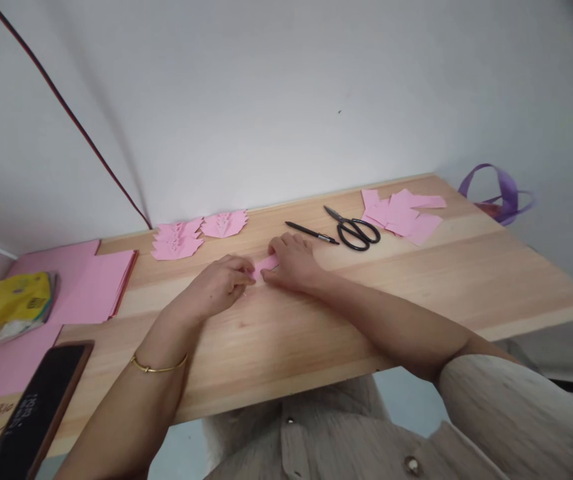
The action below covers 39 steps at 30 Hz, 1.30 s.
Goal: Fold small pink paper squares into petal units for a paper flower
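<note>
A small pink paper piece [265, 264] lies on the wooden table [316, 320], pressed between both hands. My left hand [219, 285] has its fingers curled and pinches the paper's left end. My right hand [294, 262] lies over the paper's right end with fingers bent down onto it. Most of the paper is hidden under the fingers. A gold bangle [159, 366] sits on my left wrist.
Folded pink paper shapes [196, 235] lie at the back left, black scissors [354, 230] and a black pen [311, 233] behind my right hand, pink scraps [401, 213] farther right. A pink paper stack [94, 287], yellow packet [11, 310], dark phone [36, 407] and purple ribbon [499, 193] sit at the edges.
</note>
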{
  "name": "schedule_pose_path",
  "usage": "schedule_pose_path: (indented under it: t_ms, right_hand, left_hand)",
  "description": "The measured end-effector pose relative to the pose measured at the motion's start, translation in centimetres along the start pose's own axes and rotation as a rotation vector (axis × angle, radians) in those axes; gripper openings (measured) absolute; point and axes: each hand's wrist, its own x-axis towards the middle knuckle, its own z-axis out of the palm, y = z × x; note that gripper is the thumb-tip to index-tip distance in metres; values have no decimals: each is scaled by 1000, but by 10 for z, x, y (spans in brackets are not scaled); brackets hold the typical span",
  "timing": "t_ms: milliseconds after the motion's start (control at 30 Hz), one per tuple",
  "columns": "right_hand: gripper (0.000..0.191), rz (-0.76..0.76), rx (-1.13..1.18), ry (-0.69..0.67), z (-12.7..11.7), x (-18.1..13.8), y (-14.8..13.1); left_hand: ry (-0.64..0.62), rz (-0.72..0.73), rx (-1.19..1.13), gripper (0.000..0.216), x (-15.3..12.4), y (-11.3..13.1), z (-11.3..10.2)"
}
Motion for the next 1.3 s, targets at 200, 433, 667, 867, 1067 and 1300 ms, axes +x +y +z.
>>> schedule_pose_path:
  t_ms: [200, 433, 667, 867, 1067, 1300]
  right_hand:
    - [25, 3, 45, -45, -2, 6, 10]
    - [16, -117, 122, -87, -11, 11, 26]
    - [12, -74, 136, -82, -11, 10, 21]
    - [33, -9, 30, -14, -2, 5, 9]
    - [22, -39, 81, -76, -5, 10, 18]
    - [19, -119, 102, -103, -12, 12, 26]
  left_hand:
    - [-5, -5, -2, 28, 0, 1, -1]
    - [-3, -11, -3, 29, 0, 1, -1]
    - [-3, -30, -2, 29, -1, 2, -1]
    - [-16, -22, 7, 28, 0, 2, -1]
    - [-21, -14, 0, 28, 1, 4, -4]
    - [-12, -23, -31, 27, -2, 2, -3]
